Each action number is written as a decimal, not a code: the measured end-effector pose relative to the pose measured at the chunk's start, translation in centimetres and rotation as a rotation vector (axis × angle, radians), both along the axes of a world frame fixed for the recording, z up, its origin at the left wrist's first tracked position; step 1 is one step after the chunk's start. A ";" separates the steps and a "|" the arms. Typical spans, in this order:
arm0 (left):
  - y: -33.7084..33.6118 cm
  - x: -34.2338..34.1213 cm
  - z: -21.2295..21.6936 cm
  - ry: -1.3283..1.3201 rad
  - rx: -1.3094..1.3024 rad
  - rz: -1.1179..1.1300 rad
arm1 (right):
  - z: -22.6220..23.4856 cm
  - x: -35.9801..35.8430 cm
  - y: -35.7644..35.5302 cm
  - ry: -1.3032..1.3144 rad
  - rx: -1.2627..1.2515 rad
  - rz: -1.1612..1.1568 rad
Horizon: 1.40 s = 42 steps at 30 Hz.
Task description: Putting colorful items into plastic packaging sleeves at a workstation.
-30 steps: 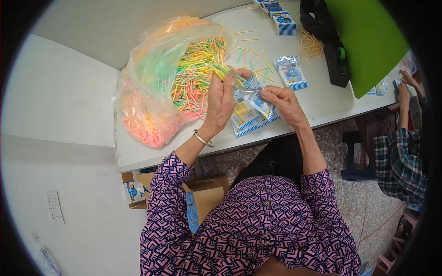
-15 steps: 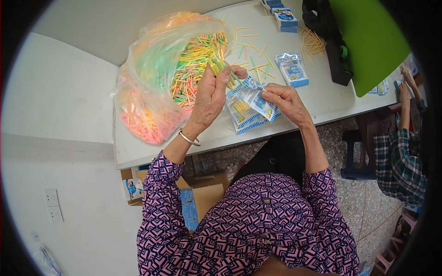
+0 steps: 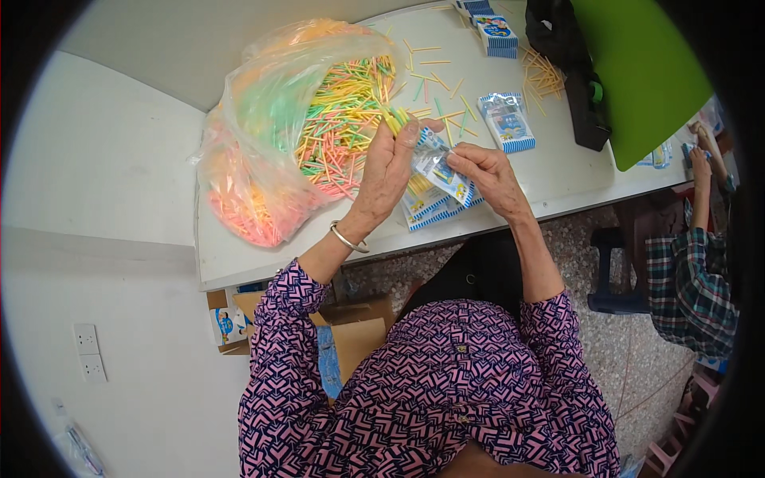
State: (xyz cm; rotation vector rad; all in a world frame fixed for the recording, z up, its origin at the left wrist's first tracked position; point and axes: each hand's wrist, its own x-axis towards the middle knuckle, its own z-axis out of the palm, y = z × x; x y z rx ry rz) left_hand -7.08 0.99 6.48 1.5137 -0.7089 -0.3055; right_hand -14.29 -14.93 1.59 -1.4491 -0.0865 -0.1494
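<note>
My left hand (image 3: 388, 169) is closed around a small bunch of thin yellow and green sticks (image 3: 395, 121), their ends poking out past the thumb. In my right hand (image 3: 492, 177), thumb and fingers pinch the edge of a clear and blue plastic packet (image 3: 443, 174). The bunch is held close against the packet's upper end; whether any sticks are inside it is hidden by my left fingers. Under my hands, filled packets (image 3: 421, 217) with blue striped edges lie overlapping on the white table (image 3: 239, 267). Left of them slumps a big clear bag (image 3: 259, 111), its mouth showing many pastel sticks (image 3: 328, 163).
Loose sticks (image 3: 543, 73) are scattered at the back. One packet (image 3: 508, 123) lies at right, and a stack (image 3: 498, 38) stands behind. A black object (image 3: 588, 111) adjoins a green panel (image 3: 645, 72). Someone in plaid (image 3: 689, 279) works far right. Below sits a cardboard box (image 3: 362, 342).
My left hand has moved right with its sticks, closing the gap to the packet. My right hand has shifted slightly left, still pinching the packet.
</note>
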 end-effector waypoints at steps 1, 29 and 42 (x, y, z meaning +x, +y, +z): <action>0.2 0.2 -0.1 0.002 -0.010 0.009 | 0.0 0.3 0.2 -0.004 -0.001 0.004; 4.9 6.0 0.0 -0.150 0.016 0.267 | -1.5 7.0 6.1 -0.023 0.426 -0.115; 3.9 4.2 1.1 -0.094 0.185 0.085 | -0.7 4.8 4.9 -0.069 0.398 -0.109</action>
